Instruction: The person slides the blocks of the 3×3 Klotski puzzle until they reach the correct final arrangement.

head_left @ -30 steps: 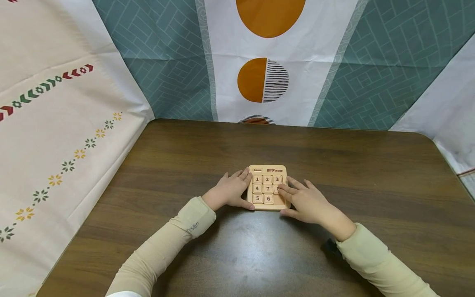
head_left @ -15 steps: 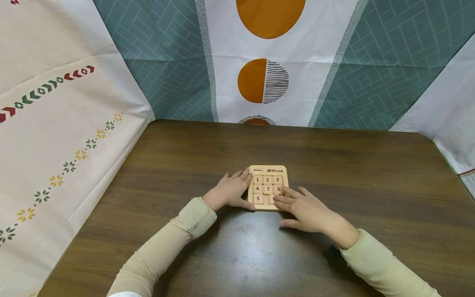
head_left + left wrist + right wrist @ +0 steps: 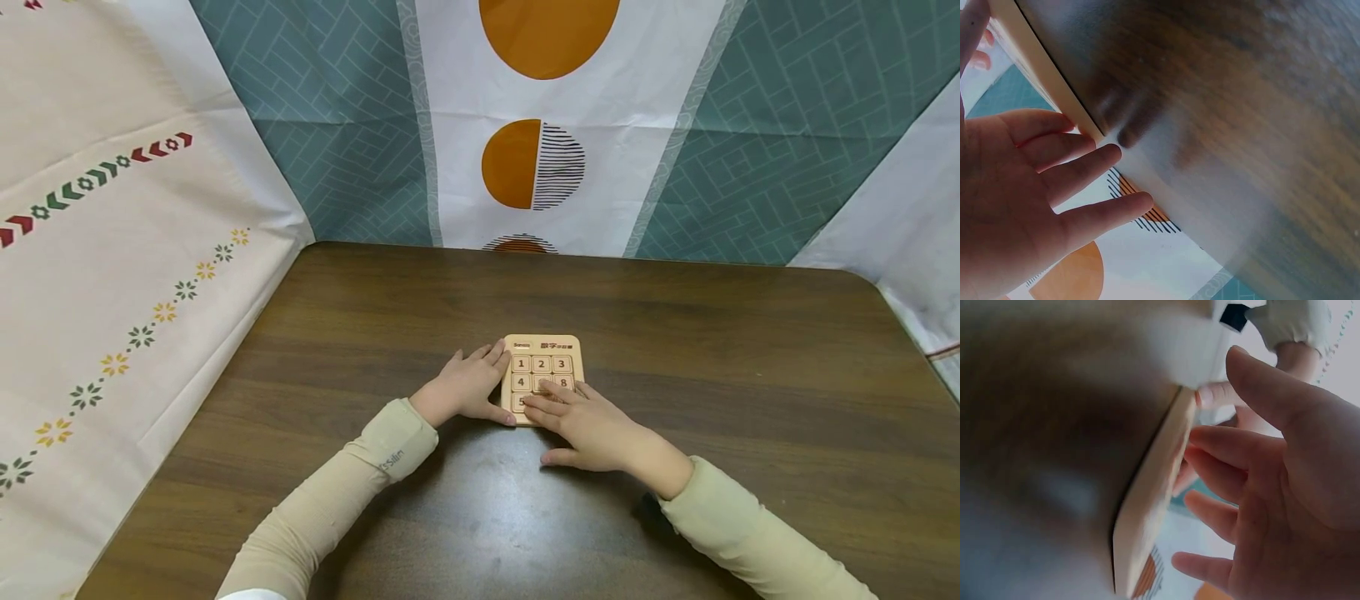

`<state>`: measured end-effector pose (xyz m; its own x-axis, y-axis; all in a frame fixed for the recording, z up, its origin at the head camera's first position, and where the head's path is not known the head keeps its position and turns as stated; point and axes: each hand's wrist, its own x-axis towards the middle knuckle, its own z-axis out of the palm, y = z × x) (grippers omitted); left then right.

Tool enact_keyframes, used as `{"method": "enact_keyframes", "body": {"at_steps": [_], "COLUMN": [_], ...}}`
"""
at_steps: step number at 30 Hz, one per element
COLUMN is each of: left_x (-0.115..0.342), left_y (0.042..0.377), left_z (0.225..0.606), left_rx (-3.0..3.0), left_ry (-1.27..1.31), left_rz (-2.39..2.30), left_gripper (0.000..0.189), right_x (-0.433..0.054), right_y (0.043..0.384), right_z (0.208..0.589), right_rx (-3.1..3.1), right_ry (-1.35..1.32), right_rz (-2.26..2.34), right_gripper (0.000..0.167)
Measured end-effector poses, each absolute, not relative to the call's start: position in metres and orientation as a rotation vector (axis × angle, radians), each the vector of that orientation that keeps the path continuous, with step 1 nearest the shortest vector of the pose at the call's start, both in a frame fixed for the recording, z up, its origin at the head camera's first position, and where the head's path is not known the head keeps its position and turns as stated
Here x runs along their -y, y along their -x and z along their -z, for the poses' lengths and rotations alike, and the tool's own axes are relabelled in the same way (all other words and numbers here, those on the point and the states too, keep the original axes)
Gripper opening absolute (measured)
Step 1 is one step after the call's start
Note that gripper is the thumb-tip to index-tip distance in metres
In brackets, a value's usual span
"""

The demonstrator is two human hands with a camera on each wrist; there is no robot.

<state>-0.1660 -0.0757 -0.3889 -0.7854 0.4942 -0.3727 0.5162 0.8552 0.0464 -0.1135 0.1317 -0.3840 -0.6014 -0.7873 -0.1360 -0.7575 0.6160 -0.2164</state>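
Note:
A wooden number slide puzzle (image 3: 517, 342) lies flat on the table, with tiles 1, 2 and 3 along its top row. Tiles 4 and 8 show in the middle row. My left hand (image 3: 468, 385) rests against the left side of the puzzle, thumb at the lower left corner and fingers extended. Over the lower right part reaches my right hand (image 3: 596, 429), its straight fingertips on the tiles near 5 and 7. It hides most of the bottom row. In the right wrist view the fingers of the right hand (image 3: 1291, 487) are spread beside the frame's edge.
The brown wooden table (image 3: 390, 308) stretches around the puzzle on all sides. Behind it hangs a teal and white cloth (image 3: 637, 167) with orange circles. A cream patterned cloth (image 3: 150, 250) covers the left side.
Tile 6 slid right in the bottom row, and the right hand has then shifted left across the puzzle, its fingers covering more tiles. The left hand stays in place.

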Motion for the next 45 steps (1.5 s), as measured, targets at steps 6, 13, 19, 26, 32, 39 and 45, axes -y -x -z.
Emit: {"method": "enact_keyframes", "body": {"at_steps": [6,13,19,26,32,39,45], "left_x": [0.075,0.076,0.076,0.076,0.076,0.077,0.077], "left_y": [0.165,0.166,0.166,0.165,0.165,0.166,0.166], "left_z": [0.388,0.389,0.39,0.389,0.389,0.39,0.389], "left_rx": [-2.652,-2.657,-2.655,-2.663,-2.66,-2.66,-2.651], "left_ry": [-0.745,-0.751,-0.756,-0.766,-0.766,-0.766,-0.756], "left_rz": [0.096,0.111,0.102,0.079,0.07,0.081,0.087], "left_gripper": [0.105,0.106,0.106,0.105,0.105,0.105,0.106], "right_x": [-0.133,-0.15,-0.138,-0.116,-0.117,-0.123,-0.132], "right_y": [0.113,0.113,0.121,0.133,0.122,0.117,0.127], "right_z": [0.385,0.381,0.38,0.385,0.385,0.385,0.384], "right_rx": [-2.625,-2.633,-2.659,-2.65,-2.591,-2.604,-2.75], "right_ry": [1.255,1.22,1.313,1.321,1.333,1.343,1.191], "right_rz": [0.183,0.226,0.232,0.153,0.174,0.209,0.139], "right_gripper": [0.062,0.059,0.06,0.061,0.061,0.062,0.061]}}
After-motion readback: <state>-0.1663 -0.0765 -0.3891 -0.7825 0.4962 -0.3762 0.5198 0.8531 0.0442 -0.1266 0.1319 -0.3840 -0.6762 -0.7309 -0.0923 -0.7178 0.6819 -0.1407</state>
